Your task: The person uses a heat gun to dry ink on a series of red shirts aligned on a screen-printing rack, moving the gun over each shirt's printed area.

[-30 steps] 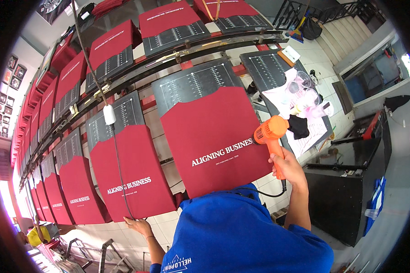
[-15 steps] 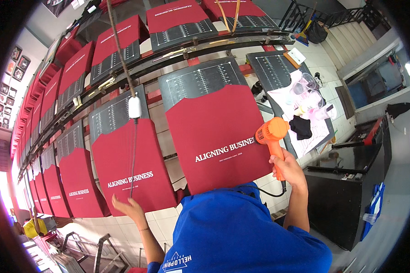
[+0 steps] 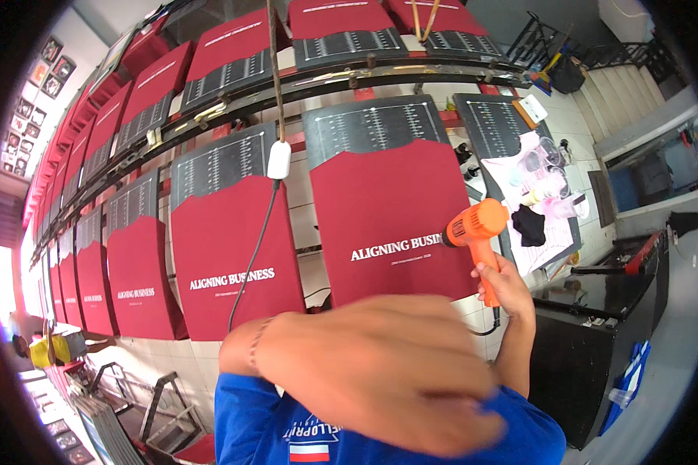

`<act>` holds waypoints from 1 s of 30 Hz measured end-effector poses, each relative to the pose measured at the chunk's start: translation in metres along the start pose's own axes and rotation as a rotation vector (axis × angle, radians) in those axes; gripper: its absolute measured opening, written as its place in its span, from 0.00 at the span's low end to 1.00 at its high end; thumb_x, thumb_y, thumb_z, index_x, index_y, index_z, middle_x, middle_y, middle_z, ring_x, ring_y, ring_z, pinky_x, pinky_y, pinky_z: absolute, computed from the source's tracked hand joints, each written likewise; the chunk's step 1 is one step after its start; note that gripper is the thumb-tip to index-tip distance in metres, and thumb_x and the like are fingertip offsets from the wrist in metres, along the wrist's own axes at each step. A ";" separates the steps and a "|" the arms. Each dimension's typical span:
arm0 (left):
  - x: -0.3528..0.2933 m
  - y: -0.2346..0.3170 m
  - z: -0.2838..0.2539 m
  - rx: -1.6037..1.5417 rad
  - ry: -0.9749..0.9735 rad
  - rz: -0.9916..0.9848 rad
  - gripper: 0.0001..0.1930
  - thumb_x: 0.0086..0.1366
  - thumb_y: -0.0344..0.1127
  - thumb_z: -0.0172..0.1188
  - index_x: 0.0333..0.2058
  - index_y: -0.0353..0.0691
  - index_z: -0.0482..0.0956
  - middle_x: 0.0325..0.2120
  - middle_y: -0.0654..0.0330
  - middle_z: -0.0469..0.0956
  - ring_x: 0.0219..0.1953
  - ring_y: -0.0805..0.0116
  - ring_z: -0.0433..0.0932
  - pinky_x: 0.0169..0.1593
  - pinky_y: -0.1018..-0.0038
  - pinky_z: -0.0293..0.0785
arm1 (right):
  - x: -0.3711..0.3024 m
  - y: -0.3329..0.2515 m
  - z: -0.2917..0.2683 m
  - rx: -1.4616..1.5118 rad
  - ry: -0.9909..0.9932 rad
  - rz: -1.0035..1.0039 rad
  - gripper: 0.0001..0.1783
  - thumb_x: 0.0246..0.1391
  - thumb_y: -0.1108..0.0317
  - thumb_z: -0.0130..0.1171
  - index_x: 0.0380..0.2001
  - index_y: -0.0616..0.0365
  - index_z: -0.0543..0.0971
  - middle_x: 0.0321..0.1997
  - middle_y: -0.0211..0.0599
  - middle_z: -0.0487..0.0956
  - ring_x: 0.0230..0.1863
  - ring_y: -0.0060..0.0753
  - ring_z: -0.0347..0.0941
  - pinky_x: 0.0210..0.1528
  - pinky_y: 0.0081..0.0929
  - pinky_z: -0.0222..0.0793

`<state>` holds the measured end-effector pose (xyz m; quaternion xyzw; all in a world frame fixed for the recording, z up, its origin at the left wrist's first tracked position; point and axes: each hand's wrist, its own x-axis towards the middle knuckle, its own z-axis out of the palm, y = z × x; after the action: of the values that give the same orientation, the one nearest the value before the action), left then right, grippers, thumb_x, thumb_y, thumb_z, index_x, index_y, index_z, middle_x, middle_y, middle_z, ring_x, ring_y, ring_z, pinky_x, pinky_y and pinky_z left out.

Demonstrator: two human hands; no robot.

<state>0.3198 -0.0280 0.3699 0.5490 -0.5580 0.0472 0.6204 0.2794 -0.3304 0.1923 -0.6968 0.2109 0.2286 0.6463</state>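
My right hand (image 3: 506,288) is wrapped round the handle of an orange heat gun (image 3: 477,225), whose nozzle points left over a red shirt (image 3: 395,198). That shirt lies flat on a dark board (image 3: 372,124) marked with white scales, and white lettering crosses its lower part. Large and smeared by motion, my left hand (image 3: 380,372) is raised in front of my blue top, its fingers too blurred to read. Left of the near shirt, another red shirt (image 3: 236,232) with the same white print covers its own board.
A white power socket (image 3: 279,160) hangs on a cord, its dark cable trailing over the second shirt. More shirted boards run left and along a far rail. Plastic cups (image 3: 547,182) and a black cloth (image 3: 528,225) lie at right, beyond a black cabinet (image 3: 597,349).
My left hand has risen from beside the second shirt to in front of my chest. The view has shifted slightly; the heat gun stays in my right hand over the near shirt.
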 end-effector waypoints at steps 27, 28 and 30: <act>-0.255 -0.065 -0.060 0.960 0.868 -0.975 0.13 0.67 0.27 0.51 0.50 0.34 0.73 0.44 0.56 0.74 0.43 0.67 0.74 0.48 0.73 0.71 | -0.001 -0.007 0.008 0.001 -0.061 0.031 0.13 0.61 0.67 0.54 0.46 0.62 0.71 0.33 0.30 0.75 0.23 0.19 0.70 0.26 0.22 0.72; -0.272 -0.063 -0.060 1.001 0.876 -1.017 0.13 0.67 0.27 0.51 0.50 0.34 0.73 0.44 0.56 0.74 0.44 0.67 0.74 0.48 0.72 0.71 | 0.000 -0.008 0.007 0.023 -0.064 0.051 0.13 0.61 0.67 0.54 0.46 0.62 0.71 0.33 0.30 0.75 0.23 0.19 0.70 0.26 0.22 0.72; -0.301 -0.060 -0.057 1.044 0.875 -1.127 0.14 0.67 0.28 0.52 0.51 0.34 0.72 0.45 0.55 0.75 0.45 0.66 0.75 0.47 0.72 0.71 | 0.001 -0.005 0.011 -0.002 -0.083 0.006 0.14 0.61 0.66 0.53 0.46 0.62 0.71 0.33 0.30 0.75 0.23 0.19 0.70 0.26 0.22 0.72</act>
<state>0.2840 0.1576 0.1210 0.8883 0.1759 0.1890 0.3797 0.2830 -0.3187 0.1952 -0.6870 0.1858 0.2593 0.6529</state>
